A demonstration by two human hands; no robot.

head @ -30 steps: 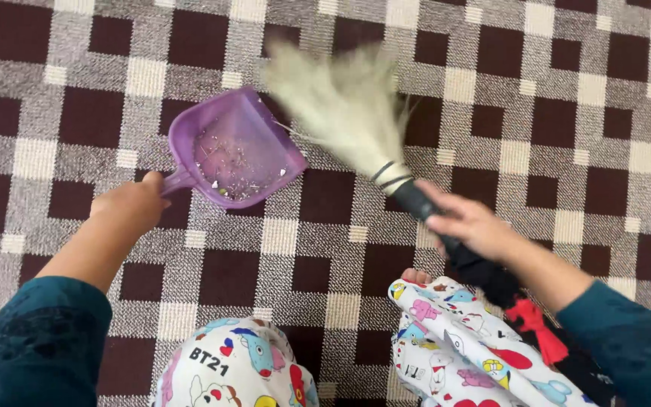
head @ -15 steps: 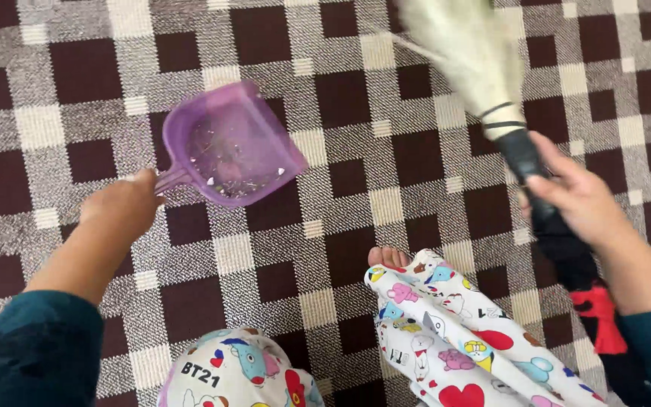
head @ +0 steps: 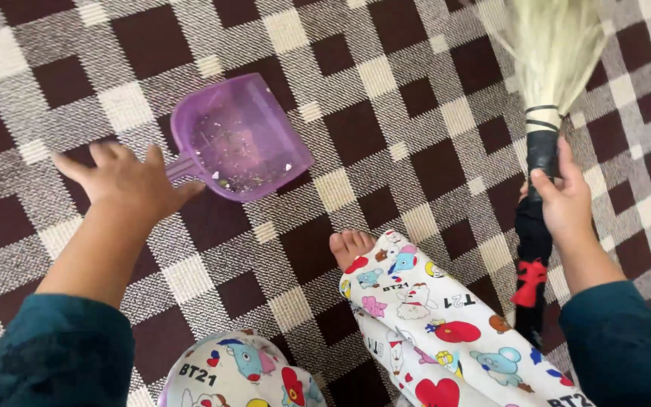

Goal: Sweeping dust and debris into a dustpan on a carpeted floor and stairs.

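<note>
My left hand [head: 126, 181] lies palm down, fingers spread and loose, forearm reaching forward. My right hand [head: 566, 202] is curled in a fist-like grip, thumb up, wrist straight, teal sleeve at the forearm.

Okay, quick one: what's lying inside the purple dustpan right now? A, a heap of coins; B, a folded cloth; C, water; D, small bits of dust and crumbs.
D: the purple dustpan on the checked carpet shows only scattered pale specks and crumbs across its scoop, with no cloth, liquid or coins in it.
</note>
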